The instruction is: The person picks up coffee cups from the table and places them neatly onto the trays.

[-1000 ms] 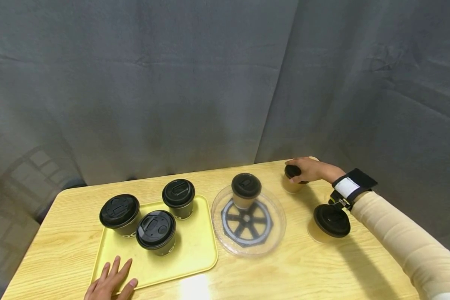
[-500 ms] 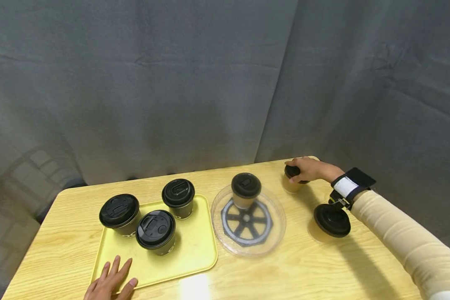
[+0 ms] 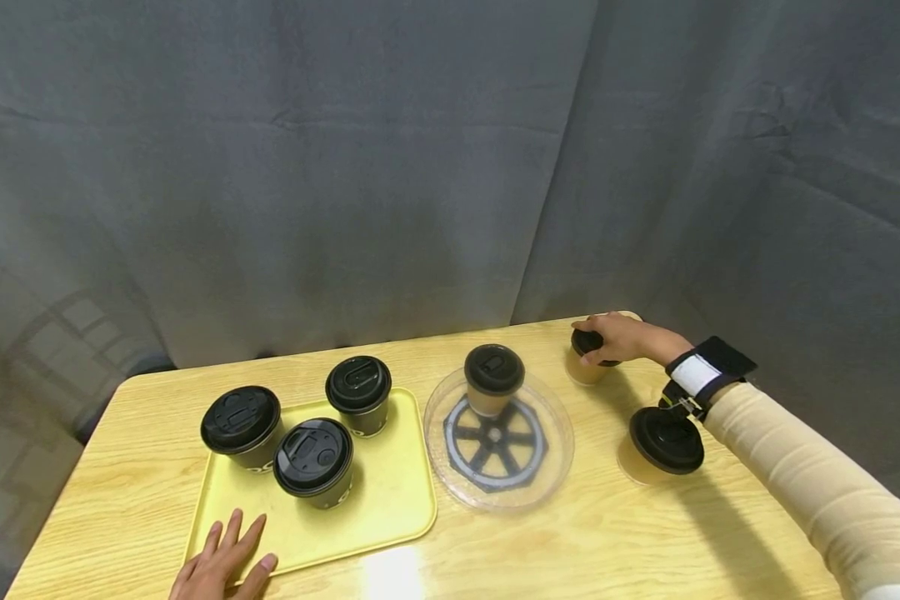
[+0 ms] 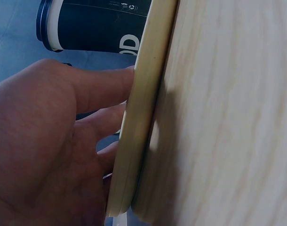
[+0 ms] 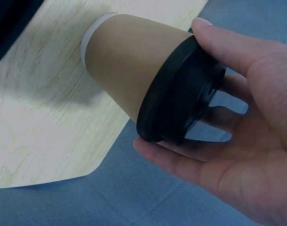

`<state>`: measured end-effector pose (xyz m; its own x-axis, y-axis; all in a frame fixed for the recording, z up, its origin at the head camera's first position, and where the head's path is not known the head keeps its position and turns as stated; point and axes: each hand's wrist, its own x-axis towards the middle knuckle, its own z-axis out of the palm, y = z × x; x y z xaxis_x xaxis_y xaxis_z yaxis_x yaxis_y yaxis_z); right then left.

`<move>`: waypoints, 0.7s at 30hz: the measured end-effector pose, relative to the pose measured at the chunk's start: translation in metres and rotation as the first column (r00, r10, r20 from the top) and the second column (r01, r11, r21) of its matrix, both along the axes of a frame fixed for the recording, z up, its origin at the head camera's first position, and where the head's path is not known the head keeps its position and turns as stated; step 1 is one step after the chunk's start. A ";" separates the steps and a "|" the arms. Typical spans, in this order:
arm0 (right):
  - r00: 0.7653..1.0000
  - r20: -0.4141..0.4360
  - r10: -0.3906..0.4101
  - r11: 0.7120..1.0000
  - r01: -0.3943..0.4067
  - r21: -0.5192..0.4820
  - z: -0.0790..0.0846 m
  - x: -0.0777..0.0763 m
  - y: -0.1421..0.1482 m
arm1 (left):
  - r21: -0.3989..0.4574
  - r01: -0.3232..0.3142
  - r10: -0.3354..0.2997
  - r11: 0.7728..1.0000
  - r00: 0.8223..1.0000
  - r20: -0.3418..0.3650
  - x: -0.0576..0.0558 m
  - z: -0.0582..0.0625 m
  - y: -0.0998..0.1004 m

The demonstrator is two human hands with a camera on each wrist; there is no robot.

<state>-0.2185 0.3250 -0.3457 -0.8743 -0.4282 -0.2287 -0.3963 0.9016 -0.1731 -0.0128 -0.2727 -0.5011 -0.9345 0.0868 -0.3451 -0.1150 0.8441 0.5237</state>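
Presently pinching black lid [image 5: 181,94] of small brown cup [image 5: 129,61] with right hand [image 3: 621,337], upright on table [image 3: 510,554] at two o'clock from clear round dish [image 3: 558,446]. Probably light (contents hidden), paper-walled, easily dented; perhaps slippery at lid, so better held round stiffer rim. With left hand [image 3: 221,560] spread, touching near edge of yellow tray [image 3: 390,496] at eight o'clock. Beware larger brown cup [image 3: 660,448] at three, close beneath wrist strap [image 3: 697,373], likely in way of pull toward six. On dish toward twelve, another brown cup [image 3: 492,379]; on tray, three dark cups [image 3: 317,463].

Table [image 3: 540,550], tray [image 3: 390,500] at left, dish [image 3: 557,454] just right of it, far cup [image 3: 582,369] by the far right corner, near cup [image 3: 667,443] at right
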 end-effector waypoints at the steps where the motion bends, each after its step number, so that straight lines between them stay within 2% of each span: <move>1: 1.000 0.000 -0.002 1.000 0.002 0.000 0.000 0.000 0.000 | 0.002 0.000 0.000 1.000 1.000 0.002 0.000 0.001 0.000; 6: 1.000 0.000 -0.013 1.000 0.013 -0.009 0.001 0.002 0.000 | 0.009 -0.003 0.003 1.000 0.999 0.040 -0.002 0.007 0.003; 16: 1.000 -0.025 -0.001 1.000 0.000 -0.023 0.001 0.004 0.000 | -0.029 0.025 -0.026 0.999 0.999 -0.024 0.000 0.013 0.007; 21: 0.998 -0.065 -0.001 1.000 0.000 -0.015 0.006 0.011 -0.005 | -0.021 0.022 -0.022 1.000 1.000 -0.003 -0.003 0.014 0.007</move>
